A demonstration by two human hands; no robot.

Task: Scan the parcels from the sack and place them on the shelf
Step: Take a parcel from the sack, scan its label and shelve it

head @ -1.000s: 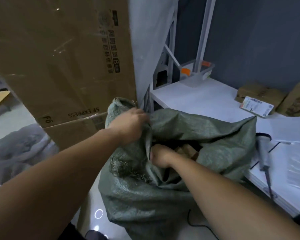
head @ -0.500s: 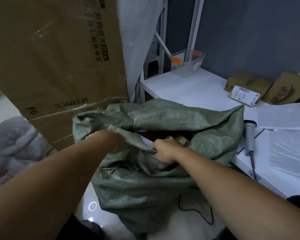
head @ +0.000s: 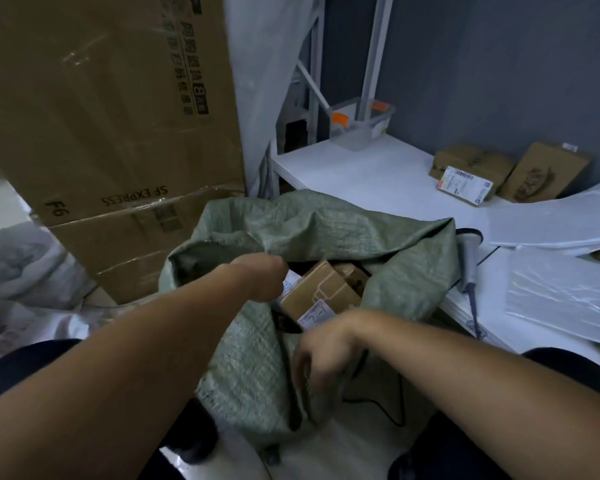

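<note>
A green woven sack (head: 326, 230) stands open between my arms, against the white shelf board (head: 361, 171). Inside it lies a brown cardboard parcel (head: 321, 287) with a white label, and a second parcel (head: 349, 271) sits behind it. My left hand (head: 257, 277) bends down over the sack's left rim and holds the fabric; its fingers are hidden. Blurred, my right hand (head: 321, 351) grips the sack's near rim lower down. A grey handheld scanner (head: 470, 261) lies on the board just right of the sack. Two brown parcels (head: 471, 162) (head: 546, 171) and a labelled one (head: 465, 184) rest at the back.
A tall taped cardboard box (head: 101, 116) marked SF EXPRESS stands to the left. A clear plastic bin (head: 361, 128) sits at the board's far corner by the white uprights. White sheets (head: 551, 220) and a plastic sleeve (head: 561, 296) lie right. A black cable (head: 392, 407) runs on the floor.
Both hands have pulled the sack's rim down and apart, so the mouth gapes and the parcels inside show. My right hand has dropped lower along the near rim.
</note>
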